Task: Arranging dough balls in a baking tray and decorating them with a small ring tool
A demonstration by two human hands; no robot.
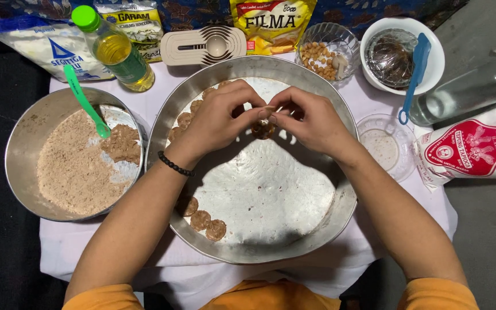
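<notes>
Your left hand [216,117] and right hand [311,120] pinched one small brown dough piece [263,130] between fingertips, above the large metal pan [271,195], flattened rounds [202,219] along its rim.

A worktop covered by a white cloth [64,244] filled the frame's centre. On it sat a large round metal tray [340,212] in the middle, a metal bowl [21,143] at left, and an oil bottle [116,51], a glass bowl [328,40], a white bowl [434,72] and packets [472,149] along the top and right.
</notes>
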